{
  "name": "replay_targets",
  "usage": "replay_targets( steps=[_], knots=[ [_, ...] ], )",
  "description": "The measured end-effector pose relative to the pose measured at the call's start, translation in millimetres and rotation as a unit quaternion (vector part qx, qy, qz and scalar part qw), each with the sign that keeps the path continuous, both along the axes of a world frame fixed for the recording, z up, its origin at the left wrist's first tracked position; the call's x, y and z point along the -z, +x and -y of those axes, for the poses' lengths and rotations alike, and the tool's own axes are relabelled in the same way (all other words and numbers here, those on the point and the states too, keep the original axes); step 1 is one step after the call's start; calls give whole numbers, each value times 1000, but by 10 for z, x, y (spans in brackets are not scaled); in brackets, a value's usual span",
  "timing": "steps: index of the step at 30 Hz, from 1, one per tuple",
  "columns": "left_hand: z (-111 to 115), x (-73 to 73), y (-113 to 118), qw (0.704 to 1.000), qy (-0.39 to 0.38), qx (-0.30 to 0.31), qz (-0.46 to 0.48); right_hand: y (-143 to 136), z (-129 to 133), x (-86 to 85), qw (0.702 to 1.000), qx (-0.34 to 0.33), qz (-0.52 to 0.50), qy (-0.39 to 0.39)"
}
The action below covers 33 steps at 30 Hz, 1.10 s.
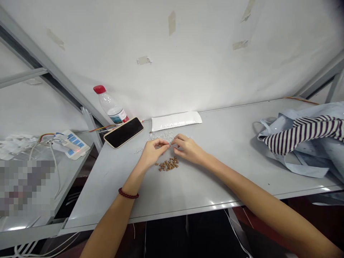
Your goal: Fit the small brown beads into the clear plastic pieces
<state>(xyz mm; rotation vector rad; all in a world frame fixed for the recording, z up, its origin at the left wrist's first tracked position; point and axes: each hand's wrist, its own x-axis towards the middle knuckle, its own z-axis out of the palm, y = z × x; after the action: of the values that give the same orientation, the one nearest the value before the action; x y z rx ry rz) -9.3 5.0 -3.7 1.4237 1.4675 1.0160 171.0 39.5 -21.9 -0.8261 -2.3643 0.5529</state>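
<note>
On the grey table [209, 193], a small heap of brown pieces [168, 165] lies just below my hands. Small clear plastic bits [163, 136] are scattered behind and between them. My left hand [155, 151] has its thumb and fingertips pressed together beside the clear bits. Close by on the right, my right hand [186, 147] is also closed in a pinch, its fingertips nearly touching the left ones. What either hand holds is too small to make out. A dark red bead bracelet [128, 194] circles my left wrist.
A white flat package [176, 121] lies along the wall. Behind left are a phone [124, 132] and a red-capped bottle [111, 106]. A power strip [72, 144] sits on the left shelf. Striped cloth [303, 134] and a light blue bag [306, 166] occupy the right.
</note>
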Motion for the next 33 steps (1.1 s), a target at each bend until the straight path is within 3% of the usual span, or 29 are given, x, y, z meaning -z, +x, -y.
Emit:
replay_targets(
  steps=[3,8,12,15,19,23,28,33],
  knots=[
    [20,-20,8,999,18,-7,36,-14,17,-3,998,13,-63,-27],
    [46,-16,46,998,58,2,0,-33,28,33,992,18,-118,-48],
    [67,-16,94,995,92,7,23,-47,58,6,986,26,-154,-55],
    [83,-30,118,992,122,1,45,-53,87,-62,975,37,-187,-112],
    [104,-64,122,990,131,2,58,-40,112,-132,937,26,-241,-250],
    [120,-97,104,988,148,16,29,-18,124,-173,900,12,-273,-340],
    [140,-85,107,978,190,52,-62,1,119,-232,857,14,-297,-420],
    [157,-37,164,949,261,46,-173,30,105,-234,821,-5,-311,-478]
  ],
)
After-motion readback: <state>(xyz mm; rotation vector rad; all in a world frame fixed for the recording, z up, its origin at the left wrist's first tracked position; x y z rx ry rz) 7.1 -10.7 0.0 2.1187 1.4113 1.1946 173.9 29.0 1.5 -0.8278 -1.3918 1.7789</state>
